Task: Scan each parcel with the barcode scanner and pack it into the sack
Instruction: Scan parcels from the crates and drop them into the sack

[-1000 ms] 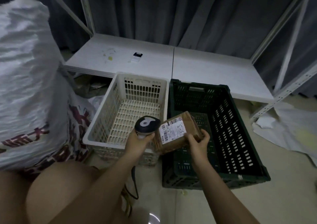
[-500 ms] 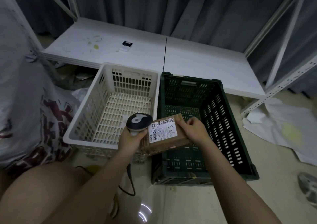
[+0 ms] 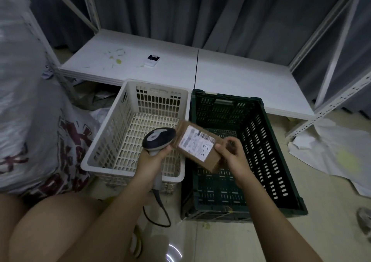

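Note:
My right hand (image 3: pixel 232 157) grips a small brown cardboard parcel (image 3: pixel 197 145) with a white barcode label facing up, held over the gap between two crates. My left hand (image 3: pixel 153 158) holds a grey and black barcode scanner (image 3: pixel 158 139) by its handle, its head almost touching the parcel's left end. The scanner's cable (image 3: pixel 158 213) hangs down to the floor. A big white woven sack (image 3: pixel 30 121) with red print fills the left side.
A white plastic basket (image 3: pixel 104 157) and a dark green crate (image 3: pixel 281 161) stand side by side on the floor, both with nothing inside. Behind them is a low white shelf board (image 3: pixel 230 77) with a small device (image 3: pixel 152 60). Crumpled white sheets (image 3: pixel 331 153) lie at right.
The parcel has been turned in my right hand so its label now slants the other way, and it has shifted slightly right. The scanner head stays against its left end.

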### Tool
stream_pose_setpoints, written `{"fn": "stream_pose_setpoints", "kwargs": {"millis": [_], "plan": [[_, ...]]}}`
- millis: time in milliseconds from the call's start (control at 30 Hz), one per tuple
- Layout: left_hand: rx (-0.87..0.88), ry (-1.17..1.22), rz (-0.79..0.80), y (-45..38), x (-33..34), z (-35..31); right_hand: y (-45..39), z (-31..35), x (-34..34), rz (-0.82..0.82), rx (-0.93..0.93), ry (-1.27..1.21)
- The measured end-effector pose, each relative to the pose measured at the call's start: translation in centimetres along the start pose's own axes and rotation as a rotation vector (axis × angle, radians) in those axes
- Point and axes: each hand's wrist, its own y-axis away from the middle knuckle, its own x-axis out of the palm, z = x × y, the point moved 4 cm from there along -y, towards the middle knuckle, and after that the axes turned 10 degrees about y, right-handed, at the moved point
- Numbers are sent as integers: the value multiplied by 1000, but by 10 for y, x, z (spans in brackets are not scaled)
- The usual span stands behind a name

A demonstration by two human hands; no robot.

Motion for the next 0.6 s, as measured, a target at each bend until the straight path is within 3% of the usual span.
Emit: {"fn": "stream_pose_setpoints", "kwargs": {"millis": [133, 333, 433, 533, 600], "plan": [[-9, -24, 89, 6, 8, -4, 23, -15, 4, 7, -54, 25], [-134, -51, 132, 15, 12, 18, 20, -20, 15, 308, -9, 319], [-136, -45, 146, 14, 16, 21, 8, -8, 17, 257, 58, 588], [-139, -30, 173, 13, 18, 21, -6, 15, 25, 155, 5, 849], [-129, -30, 171, 12, 16, 20, -13, 24, 32, 161, -11, 849]]}}
